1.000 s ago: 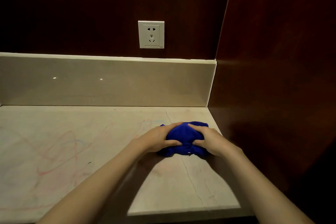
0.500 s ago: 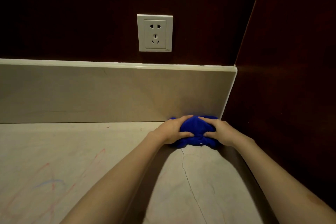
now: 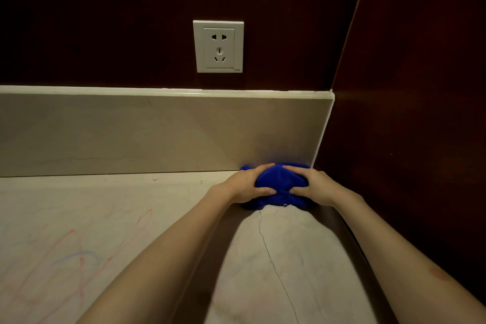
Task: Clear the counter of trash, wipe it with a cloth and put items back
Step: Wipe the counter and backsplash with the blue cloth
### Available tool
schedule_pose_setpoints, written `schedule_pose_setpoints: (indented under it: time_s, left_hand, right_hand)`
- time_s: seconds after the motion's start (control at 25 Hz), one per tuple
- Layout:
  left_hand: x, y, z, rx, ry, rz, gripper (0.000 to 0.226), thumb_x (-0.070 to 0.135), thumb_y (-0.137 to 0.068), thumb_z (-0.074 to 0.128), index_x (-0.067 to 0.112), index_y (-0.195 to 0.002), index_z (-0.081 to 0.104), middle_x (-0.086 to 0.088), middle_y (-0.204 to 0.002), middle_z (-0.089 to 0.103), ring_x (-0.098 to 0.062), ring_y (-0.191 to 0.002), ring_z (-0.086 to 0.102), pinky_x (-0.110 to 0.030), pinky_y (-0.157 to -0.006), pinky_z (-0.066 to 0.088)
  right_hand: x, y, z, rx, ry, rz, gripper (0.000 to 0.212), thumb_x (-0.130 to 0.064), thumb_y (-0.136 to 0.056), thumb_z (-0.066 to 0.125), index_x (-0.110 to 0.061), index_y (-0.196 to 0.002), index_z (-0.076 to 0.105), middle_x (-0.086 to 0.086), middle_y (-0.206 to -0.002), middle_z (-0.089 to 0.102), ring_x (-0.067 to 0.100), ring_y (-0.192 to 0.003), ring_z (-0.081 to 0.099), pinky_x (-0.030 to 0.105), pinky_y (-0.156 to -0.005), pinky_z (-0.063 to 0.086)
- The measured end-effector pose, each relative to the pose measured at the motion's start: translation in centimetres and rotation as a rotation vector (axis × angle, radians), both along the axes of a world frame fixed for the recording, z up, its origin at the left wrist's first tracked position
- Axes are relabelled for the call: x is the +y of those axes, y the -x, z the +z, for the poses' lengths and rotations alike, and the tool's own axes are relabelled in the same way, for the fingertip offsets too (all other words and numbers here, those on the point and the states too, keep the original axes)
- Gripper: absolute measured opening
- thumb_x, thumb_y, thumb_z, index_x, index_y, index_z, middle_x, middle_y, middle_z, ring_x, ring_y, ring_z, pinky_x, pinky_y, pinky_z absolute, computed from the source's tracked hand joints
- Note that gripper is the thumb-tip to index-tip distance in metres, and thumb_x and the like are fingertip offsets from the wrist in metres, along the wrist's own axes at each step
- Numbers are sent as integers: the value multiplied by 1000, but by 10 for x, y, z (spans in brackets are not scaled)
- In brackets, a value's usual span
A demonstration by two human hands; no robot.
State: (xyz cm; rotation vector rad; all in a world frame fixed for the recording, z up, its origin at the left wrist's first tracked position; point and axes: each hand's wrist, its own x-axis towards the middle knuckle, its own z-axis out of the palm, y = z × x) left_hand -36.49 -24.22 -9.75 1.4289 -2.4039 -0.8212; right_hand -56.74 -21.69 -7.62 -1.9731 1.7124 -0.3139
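Observation:
A bunched blue cloth (image 3: 278, 184) lies on the pale stone counter (image 3: 289, 258), pushed into the back right corner against the backsplash (image 3: 157, 134). My left hand (image 3: 246, 184) grips its left side, fingers curled over the top and thumb underneath at the front. Gripping the right side the same way is my right hand (image 3: 313, 187). Red and blue crayon-like scribbles (image 3: 76, 255) mark the counter at the left.
A dark wooden side panel (image 3: 407, 126) closes off the counter on the right. A white wall socket (image 3: 218, 46) sits on the dark wall above the backsplash. A thin crack (image 3: 271, 252) runs along the counter toward me from the cloth.
Both hands have pushed the cloth away from me, from mid-counter to the back corner against the backsplash. My view has moved closer to the wall.

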Motion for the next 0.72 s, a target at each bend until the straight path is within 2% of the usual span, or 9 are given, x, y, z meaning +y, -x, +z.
schedule_pose_setpoints:
  time_s: [0.08, 0.2, 0.4, 0.6, 0.72]
  left_hand:
    - [13, -4, 1, -1, -20, -12, 72, 48, -89, 60, 37, -149, 22, 0, -142, 50, -22, -124, 49, -31, -104, 40]
    - [45, -13, 1, 7, -58, -12, 70, 48, -90, 58, 39, -149, 21, 0, -140, 51, -22, -122, 51, -32, -103, 41]
    - [114, -25, 2, 24, -35, -20, 67, 45, -91, 58, 39, -148, 23, 3, -137, 53, -18, -119, 52, -26, -99, 40]
    - [180, -36, 2, 48, -42, -27, 67, 43, -91, 60, 41, -147, 24, 5, -138, 52, -16, -119, 52, -27, -101, 41]
    - [216, -40, 3, 38, -45, -40, 66, 40, -92, 59, 39, -147, 23, 4, -138, 51, -9, -113, 51, -24, -97, 40]
  right_hand:
    - [15, -1, -1, 8, -4, 6, 67, -26, -89, 64, -38, -146, 30, 2, -141, 46, 21, -121, 50, 37, -102, 45]
    - [46, -4, -2, 28, -23, 28, 67, -33, -88, 63, -41, -145, 28, 2, -137, 50, 20, -115, 53, 38, -99, 48]
    - [112, -12, 0, 57, 15, 132, 66, -34, -90, 60, -35, -147, 27, -1, -138, 50, 18, -117, 50, 34, -100, 44]
    - [174, -13, -1, 65, 66, 229, 67, -39, -89, 61, -34, -147, 29, -5, -138, 51, 15, -118, 50, 34, -100, 44]
    - [206, -14, -3, 68, 95, 291, 67, -44, -88, 60, -33, -146, 30, -8, -137, 51, 11, -117, 50, 32, -100, 43]
